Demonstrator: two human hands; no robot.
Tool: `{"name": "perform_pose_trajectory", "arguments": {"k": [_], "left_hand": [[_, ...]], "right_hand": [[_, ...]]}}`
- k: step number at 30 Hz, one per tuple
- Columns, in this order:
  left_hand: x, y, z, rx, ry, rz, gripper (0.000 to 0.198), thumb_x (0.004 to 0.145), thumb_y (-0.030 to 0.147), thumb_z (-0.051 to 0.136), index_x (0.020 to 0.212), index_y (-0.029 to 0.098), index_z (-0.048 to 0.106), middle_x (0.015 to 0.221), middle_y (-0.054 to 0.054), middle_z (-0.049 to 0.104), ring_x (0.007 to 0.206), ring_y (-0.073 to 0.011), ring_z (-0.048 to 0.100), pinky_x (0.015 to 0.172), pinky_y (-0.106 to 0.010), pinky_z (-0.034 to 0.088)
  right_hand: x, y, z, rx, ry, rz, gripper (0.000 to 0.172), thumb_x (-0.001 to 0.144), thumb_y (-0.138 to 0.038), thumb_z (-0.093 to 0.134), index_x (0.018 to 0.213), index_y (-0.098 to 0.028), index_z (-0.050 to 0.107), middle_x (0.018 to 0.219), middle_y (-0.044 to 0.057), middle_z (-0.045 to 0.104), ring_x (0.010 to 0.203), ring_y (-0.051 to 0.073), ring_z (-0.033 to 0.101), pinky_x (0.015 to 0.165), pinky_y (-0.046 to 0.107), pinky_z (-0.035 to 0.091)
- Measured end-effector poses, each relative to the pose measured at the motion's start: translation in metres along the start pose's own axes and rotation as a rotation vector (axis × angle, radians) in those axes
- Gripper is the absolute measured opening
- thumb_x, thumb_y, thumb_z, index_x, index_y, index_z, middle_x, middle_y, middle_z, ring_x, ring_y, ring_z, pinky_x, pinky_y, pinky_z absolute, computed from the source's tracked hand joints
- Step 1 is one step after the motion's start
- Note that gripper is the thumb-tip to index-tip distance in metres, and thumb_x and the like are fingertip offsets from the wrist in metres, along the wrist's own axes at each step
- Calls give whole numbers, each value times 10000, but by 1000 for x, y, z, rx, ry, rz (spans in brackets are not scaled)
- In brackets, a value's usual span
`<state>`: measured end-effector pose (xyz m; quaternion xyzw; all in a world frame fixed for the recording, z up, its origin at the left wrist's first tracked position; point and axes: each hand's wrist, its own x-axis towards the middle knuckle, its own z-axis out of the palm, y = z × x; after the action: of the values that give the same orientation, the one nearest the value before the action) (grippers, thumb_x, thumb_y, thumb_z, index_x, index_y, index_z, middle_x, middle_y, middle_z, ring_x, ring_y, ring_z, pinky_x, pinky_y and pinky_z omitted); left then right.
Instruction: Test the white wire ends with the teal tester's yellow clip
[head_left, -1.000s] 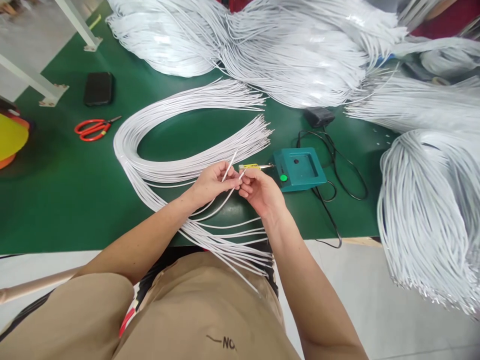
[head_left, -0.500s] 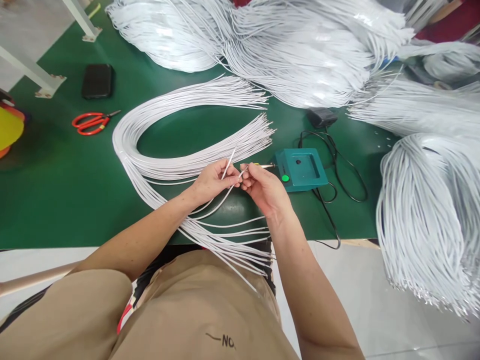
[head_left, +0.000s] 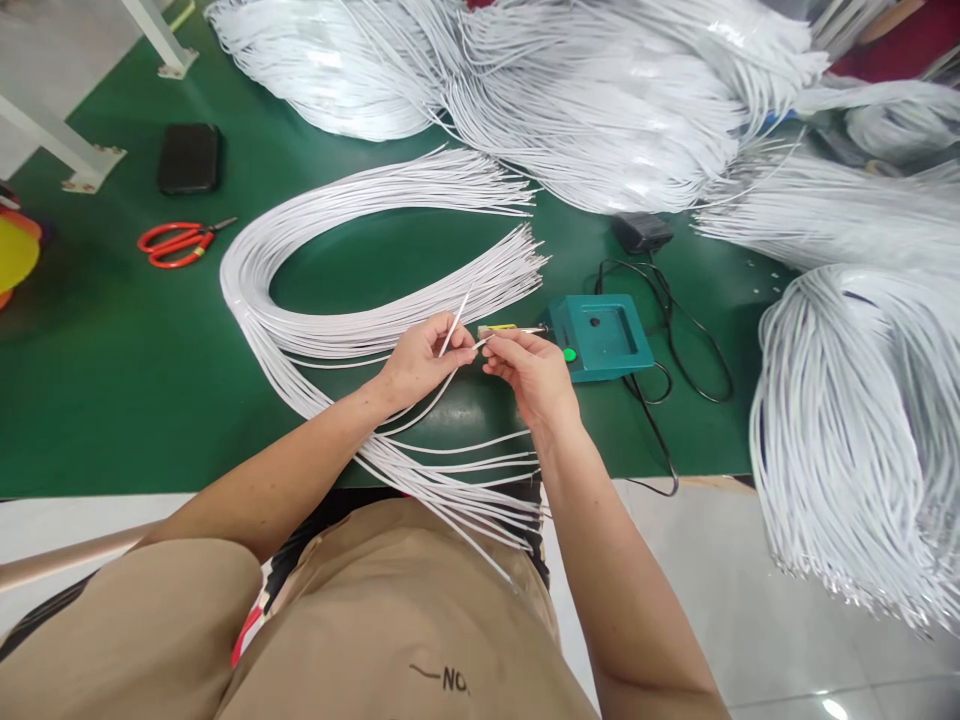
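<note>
My left hand (head_left: pixel 427 358) is closed round a thin white cable (head_left: pixel 454 322), whose one length sticks up past the fingers. Another white end runs from its fingertips to my right hand (head_left: pixel 531 372), which pinches the tip between thumb and forefinger. Just beyond the right fingers, a yellow-marked piece with a metal rod (head_left: pixel 513 328) reaches out from a teal box (head_left: pixel 609 335) with a green button. A bent bundle of white cables (head_left: pixel 251 262) lies behind and left of my hands. Loose cables (head_left: pixel 420 475) from it fan out below my wrists, towards my lap.
Orange-handled snips (head_left: pixel 176 244) and a black case (head_left: pixel 189 158) lie at the left, near white metal legs (head_left: pixel 94 165). A black adapter (head_left: pixel 641 232) and its cord are behind the box. Large piles of white cable (head_left: pixel 600 110) fill the back; another bundle (head_left: pixel 840 420) hangs over the right edge.
My right fingers have shifted slightly down and away from the yellow-marked piece, which now shows more. The left hand keeps its grip. The whole view has slid a little.
</note>
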<state>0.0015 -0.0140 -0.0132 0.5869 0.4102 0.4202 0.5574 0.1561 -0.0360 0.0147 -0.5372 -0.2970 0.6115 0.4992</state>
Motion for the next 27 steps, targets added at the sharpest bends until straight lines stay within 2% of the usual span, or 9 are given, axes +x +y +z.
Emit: {"name": "perform_pose_trajectory", "arguments": {"k": [4,9,11,13,16,19,21,24,27], "left_hand": [[1,-1,0,-28,11,-38,309,693,243,711,706,190,407,754,23,623,692,-103,563,710,-265,453],[2,-4,-1,-87,6,-58,309,685,240,742,713,178,441,743,26,615,670,-94,574,655,-239,448],[2,-3,-2,-123,0,-70,285,673,226,766,753,170,499,737,32,599,672,-92,578,622,-219,440],[2,-1,-2,-207,-36,-138,294,673,212,779,886,175,579,747,40,583,675,-87,586,586,-196,427],[1,3,-3,-415,-144,-341,433,693,205,770,1102,215,628,768,38,568,662,-72,586,540,-169,396],[2,6,-2,-544,-196,-473,450,681,184,771,1119,205,673,752,24,565,645,-66,577,514,-162,379],[4,6,-1,-535,-172,-456,472,679,183,774,1142,204,680,748,17,579,644,-69,580,497,-159,372],[7,1,1,-415,-109,-349,524,691,210,780,1200,195,657,768,2,618,660,-85,601,464,-154,359],[10,-5,2,-267,-54,-268,541,713,230,768,1233,172,631,775,-7,628,681,-103,625,452,-153,376]], "right_hand": [[3,1,-3,-66,-14,71,83,625,-231,681,661,-156,681,598,-35,569,524,79,487,554,257,503],[2,2,-2,-188,-22,-151,276,747,-384,672,941,-192,710,810,-7,667,688,111,581,734,283,507],[3,6,-2,-341,-47,-249,227,763,-377,679,891,-190,696,819,3,680,727,132,590,771,295,489],[4,11,-2,-519,-31,-383,144,822,-330,626,813,-191,665,811,19,678,746,151,587,783,303,472],[6,17,-7,-899,0,-657,231,936,-259,464,788,-196,630,845,62,659,813,186,572,803,320,440],[6,13,-13,-1355,-65,-881,342,982,-219,347,783,-192,625,858,102,634,845,223,533,811,347,395],[8,4,-19,-1536,-67,-945,322,988,-237,353,872,-189,650,904,112,644,882,247,522,822,367,368],[16,-13,-28,-1619,22,-943,252,963,-230,417,1070,-177,640,1065,132,667,1013,284,524,894,394,342],[27,-28,-36,-1692,-69,-839,217,938,-181,442,969,-158,656,945,117,709,935,266,563,963,401,319]]}}
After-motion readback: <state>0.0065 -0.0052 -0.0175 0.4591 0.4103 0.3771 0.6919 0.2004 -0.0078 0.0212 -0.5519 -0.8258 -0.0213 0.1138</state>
